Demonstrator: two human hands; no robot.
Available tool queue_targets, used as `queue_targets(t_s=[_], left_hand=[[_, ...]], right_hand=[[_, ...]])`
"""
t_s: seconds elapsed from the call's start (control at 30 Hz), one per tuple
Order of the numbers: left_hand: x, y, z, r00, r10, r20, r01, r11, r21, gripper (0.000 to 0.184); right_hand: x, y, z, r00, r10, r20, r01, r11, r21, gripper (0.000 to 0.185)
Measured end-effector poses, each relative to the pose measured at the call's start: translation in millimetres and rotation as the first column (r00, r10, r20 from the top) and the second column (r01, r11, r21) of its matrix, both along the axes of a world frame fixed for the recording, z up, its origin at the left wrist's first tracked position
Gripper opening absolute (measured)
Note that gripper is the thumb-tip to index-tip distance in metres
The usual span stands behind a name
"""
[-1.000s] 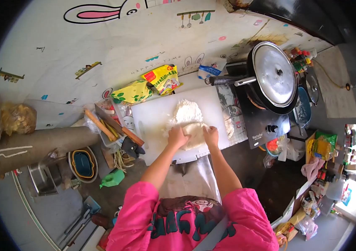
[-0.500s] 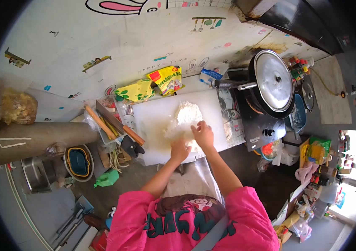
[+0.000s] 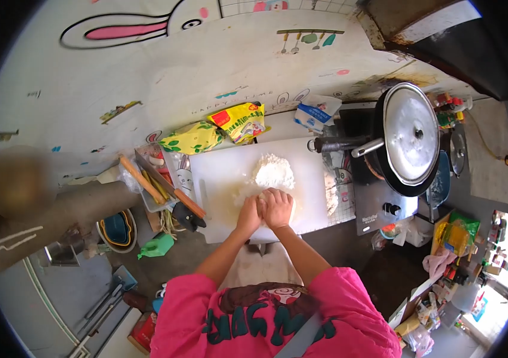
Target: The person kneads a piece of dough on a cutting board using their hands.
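Near the front edge of a white cutting board (image 3: 221, 173), my left hand (image 3: 249, 215) and my right hand (image 3: 277, 208) are pressed together. Both have their fingers curled over pale dough (image 3: 291, 210), which is mostly hidden under them; a little shows beside my right hand. Just beyond my hands lies a heap of white flour (image 3: 274, 171), with a thin dusting spread to its left. Two yellow packets (image 3: 240, 122) rest behind the board against the wall.
To the right, a lidded pan (image 3: 410, 134) sits on a black stove (image 3: 370, 206), its handle pointing toward the board. A knife (image 3: 161, 179) and a wooden rolling pin (image 3: 142, 179) lie across a container at the left. A blue-and-white bag (image 3: 316, 113) stands behind.
My hands were apart, handling a flattened piece of dough, and have come together over it. The dough is now mostly covered. The camera view has shifted.
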State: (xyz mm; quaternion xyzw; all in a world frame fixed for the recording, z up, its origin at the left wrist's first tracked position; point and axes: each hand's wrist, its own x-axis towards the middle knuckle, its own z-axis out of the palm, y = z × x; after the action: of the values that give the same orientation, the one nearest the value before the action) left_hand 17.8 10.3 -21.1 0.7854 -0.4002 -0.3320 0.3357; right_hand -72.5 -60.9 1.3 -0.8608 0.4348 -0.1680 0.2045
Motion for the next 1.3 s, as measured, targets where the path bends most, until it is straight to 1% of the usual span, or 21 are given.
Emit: queue_targets(t_s=[0.13,0.2,0.23,0.3,0.37,0.4,0.43,0.53,0.63,0.67,0.73,0.77,0.87,0.9,1.0,1.03,1.07,1.13,1.17,1.27,1.3], left_hand=[[4.4,-8.1,2.4,0.998,-0.065,-0.009,0.066,0.996,0.068,0.040],[5.8,-10.8,3.5,0.998,-0.066,0.019,0.066,0.998,0.021,0.045],[5.0,-9.6,4.0,0.998,-0.064,0.030,0.064,0.998,-0.002,0.049],[4.3,-8.6,5.0,0.999,-0.044,0.027,0.044,0.999,-0.002,0.048],[4.0,-8.7,12.9,1.000,-0.020,-0.012,0.021,0.999,0.025,0.052],[0.5,-4.7,9.1,1.000,-0.003,-0.001,0.004,1.000,0.026,0.054],[-2.8,-2.1,5.1,1.000,0.015,0.012,-0.016,1.000,0.021,0.055],[-15.9,17.3,-5.3,0.998,0.030,0.057,-0.030,1.000,0.002,0.060],[-25.5,25.3,-0.4,0.997,0.056,0.044,-0.054,0.997,-0.051,0.062],[-27.8,26.0,2.8,0.998,0.063,0.025,-0.061,0.996,-0.070,0.062],[-25.8,23.4,2.6,0.997,0.066,-0.043,-0.065,0.998,0.025,0.064],[-23.3,22.7,1.5,0.995,0.069,-0.077,-0.063,0.995,0.075,0.064],[-13.7,21.8,-3.2,0.995,-0.067,0.078,0.074,0.993,-0.094,0.068],[-10.8,18.3,7.8,0.996,-0.068,0.058,0.075,0.988,-0.132,0.066],[-5.1,17.2,31.5,0.960,-0.266,0.094,0.280,0.938,-0.205,0.062],[-10.3,22.4,33.5,0.956,-0.275,0.097,0.290,0.937,-0.197,0.059],[-14.3,29.9,31.2,0.935,-0.322,0.147,0.347,0.916,-0.199,0.066],[-25.1,38.6,41.9,0.883,-0.406,0.236,0.450,0.876,-0.173,0.073],[-35.5,47.8,33.4,0.870,-0.372,0.323,0.437,0.886,-0.157,0.076],[-39.0,54.2,23.1,0.893,-0.324,0.312,0.372,0.922,-0.106,0.078],[-38.3,54.0,22.4,0.880,-0.340,0.332,0.371,0.928,-0.034,0.076]], right_hand=[[1.5,-15.3,-13.4,1.000,0.002,0.005,-0.002,1.000,-0.003,0.028],[5.3,-22.8,-15.9,1.000,0.010,0.011,-0.010,1.000,0.013,0.025],[6.8,-26.7,-17.1,1.000,0.004,-0.020,-0.003,0.999,0.038,0.023],[9.3,-29.1,-20.9,0.996,0.004,-0.085,0.004,0.996,0.092,0.019],[14.0,-33.2,-23.5,0.991,0.006,-0.130,0.003,0.998,0.069,0.017],[15.1,-34.3,-23.7,0.989,0.003,-0.149,0.004,0.999,0.045,0.016],[16.0,-34.4,-22.2,0.992,-0.002,-0.129,0.009,0.998,0.054,0.014],[18.4,-34.9,-20.4,0.983,-0.018,-0.184,0.039,0.993,0.112,0.016],[14.7,-32.7,-10.5,0.993,-0.075,-0.092,0.088,0.985,0.146,0.021],[10.9,-32.5,-8.1,0.998,-0.058,-0.033,0.064,0.972,0.226,0.023],[0.6,-35.3,-0.1,0.996,-0.040,0.079,0.008,0.928,0.374,0.027],[-5.9,-35.8,3.4,0.995,-0.004,0.095,-0.034,0.920,0.391,0.030],[-14.3,-27.9,35.5,0.999,0.046,-0.009,-0.039,0.928,0.372,0.028],[-17.6,-22.1,40.0,0.999,0.034,-0.019,-0.026,0.947,0.319,0.026],[-23.6,1.8,52.9,0.996,-0.042,-0.084,0.056,0.982,0.183,0.024],[-27.4,9.0,48.1,0.992,-0.070,-0.101,0.085,0.984,0.158,0.024],[-33.2,15.7,42.9,0.998,-0.040,-0.057,0.046,0.993,0.105,0.024],[-45.0,28.4,31.4,0.999,0.033,0.026,-0.033,0.999,0.005,0.025],[-48.5,35.2,23.6,0.997,0.031,-0.069,-0.034,0.999,-0.041,0.026],[-46.0,42.1,10.7,0.996,0.032,-0.084,-0.042,0.993,-0.115,0.028],[-42.5,39.5,9.2,0.993,0.028,-0.113,-0.041,0.993,-0.115,0.027]])
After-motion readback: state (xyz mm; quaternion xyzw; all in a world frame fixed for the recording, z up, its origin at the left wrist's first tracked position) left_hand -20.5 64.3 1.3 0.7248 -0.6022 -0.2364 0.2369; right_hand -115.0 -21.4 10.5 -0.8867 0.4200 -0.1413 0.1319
